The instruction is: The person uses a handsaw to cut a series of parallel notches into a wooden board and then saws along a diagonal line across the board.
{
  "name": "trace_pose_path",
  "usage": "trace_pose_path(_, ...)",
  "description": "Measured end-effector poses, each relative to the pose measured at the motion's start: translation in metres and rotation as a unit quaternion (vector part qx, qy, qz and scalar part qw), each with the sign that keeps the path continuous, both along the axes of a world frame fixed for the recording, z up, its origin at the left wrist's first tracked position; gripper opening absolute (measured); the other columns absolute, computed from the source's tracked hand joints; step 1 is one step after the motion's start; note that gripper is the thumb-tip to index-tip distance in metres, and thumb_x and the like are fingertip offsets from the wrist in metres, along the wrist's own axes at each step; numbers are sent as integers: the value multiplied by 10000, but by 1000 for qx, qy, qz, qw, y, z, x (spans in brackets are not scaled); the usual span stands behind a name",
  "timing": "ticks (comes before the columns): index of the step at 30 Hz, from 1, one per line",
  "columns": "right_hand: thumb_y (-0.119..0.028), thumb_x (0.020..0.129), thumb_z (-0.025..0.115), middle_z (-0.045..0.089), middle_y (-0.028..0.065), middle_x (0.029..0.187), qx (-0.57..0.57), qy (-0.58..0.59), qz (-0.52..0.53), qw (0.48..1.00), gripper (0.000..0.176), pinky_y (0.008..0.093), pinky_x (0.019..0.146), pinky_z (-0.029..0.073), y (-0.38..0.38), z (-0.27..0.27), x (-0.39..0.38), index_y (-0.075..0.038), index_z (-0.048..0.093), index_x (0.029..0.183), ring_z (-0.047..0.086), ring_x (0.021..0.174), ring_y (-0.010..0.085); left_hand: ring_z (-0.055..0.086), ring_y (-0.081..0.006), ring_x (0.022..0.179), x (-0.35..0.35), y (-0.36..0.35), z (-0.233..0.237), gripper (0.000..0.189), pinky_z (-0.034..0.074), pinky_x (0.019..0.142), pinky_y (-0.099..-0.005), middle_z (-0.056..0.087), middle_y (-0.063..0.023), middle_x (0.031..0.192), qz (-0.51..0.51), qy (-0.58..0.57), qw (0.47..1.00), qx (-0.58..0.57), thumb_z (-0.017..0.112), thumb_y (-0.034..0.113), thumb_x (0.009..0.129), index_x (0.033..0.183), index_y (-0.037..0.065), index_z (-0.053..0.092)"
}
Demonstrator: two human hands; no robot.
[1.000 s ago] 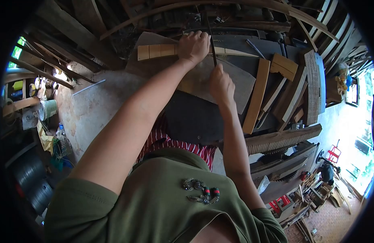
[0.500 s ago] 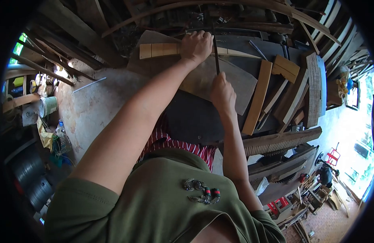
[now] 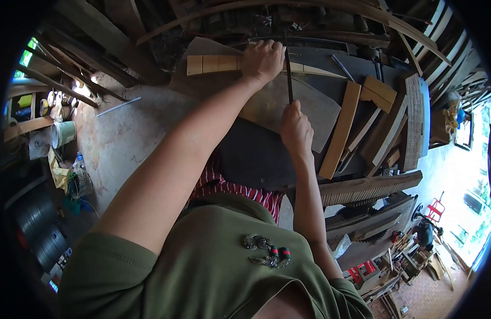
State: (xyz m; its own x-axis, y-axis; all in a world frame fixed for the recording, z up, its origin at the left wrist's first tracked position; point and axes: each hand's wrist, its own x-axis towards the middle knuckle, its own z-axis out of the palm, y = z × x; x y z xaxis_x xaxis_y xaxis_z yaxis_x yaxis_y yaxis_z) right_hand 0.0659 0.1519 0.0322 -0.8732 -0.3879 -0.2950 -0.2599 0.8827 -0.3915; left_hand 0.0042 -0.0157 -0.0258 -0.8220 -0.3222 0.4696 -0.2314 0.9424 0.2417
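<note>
My left hand (image 3: 262, 61) is closed over a pale tapered wooden strip (image 3: 216, 64), pressing it down on a brown board (image 3: 256, 109). Several lines cross the strip's wide left part, and its thin end (image 3: 314, 70) points right. My right hand (image 3: 297, 127) is wrapped around the near end of a handsaw; its grip is hidden in my fingers. The saw's narrow dark blade (image 3: 289, 77), seen edge-on, crosses the strip just right of my left fingers. How deep the blade sits in the wood cannot be made out.
A long wooden slat (image 3: 339, 130) and a notched wooden block (image 3: 377, 93) lie to the right, among more planks. A thin rod (image 3: 341, 66) rests behind them. Toothed circular blades (image 3: 373, 210) show at the lower right. A bucket (image 3: 63, 134) stands on the left.
My right hand has drawn the saw slightly back toward my body. My left hand stays on the strip, and the whole view has shifted a little.
</note>
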Motion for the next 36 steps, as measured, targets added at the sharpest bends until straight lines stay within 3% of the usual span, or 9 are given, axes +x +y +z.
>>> trace_pose_path(7,-186,932,443,671,269,829,-33,66,31,997,156,558,710,516,-25,-20,-43,-39,464,984,661,795,460,659,-247,743,1,-1,0,272,535,644,-400,647,-46,759,-4,-1,1000,-9,520,302,947,759,123,599)
trace_pose_path(14,-189,929,443,672,269,831,7,-5,1,1000,158,555,709,516,1,-3,0,-38,471,967,662,797,463,659,-249,745,0,-3,-1,275,537,657,-405,650,-46,765,-6,-2,1000,2,516,305,948,760,126,605)
trace_pose_path(19,-154,918,445,669,274,817,-36,74,25,996,124,557,700,517,-24,-22,-40,-39,474,951,663,780,463,661,-252,752,-1,-1,1,270,537,661,-404,652,-46,769,-9,-2,1000,-5,522,303,945,759,126,607)
trace_pose_path(23,-149,914,453,672,271,827,-34,82,21,996,121,553,700,520,-20,-18,-31,-35,479,948,664,778,461,660,-254,744,-2,-1,-1,270,539,652,-411,647,-48,762,-1,5,1000,-5,524,301,945,754,128,604)
trace_pose_path(28,-151,918,425,678,256,827,5,10,10,1000,132,540,703,529,-3,-2,-4,-39,486,950,672,787,445,660,-252,745,1,-2,0,262,539,654,-410,649,-43,765,-4,-3,1000,-2,530,299,942,758,127,603)
trace_pose_path(36,-166,923,427,677,259,827,-14,63,18,998,140,543,717,526,-13,-17,-27,-47,489,964,670,800,454,662,-244,770,-3,2,3,254,538,682,-414,662,-58,785,0,-1,1000,3,545,302,932,771,121,622)
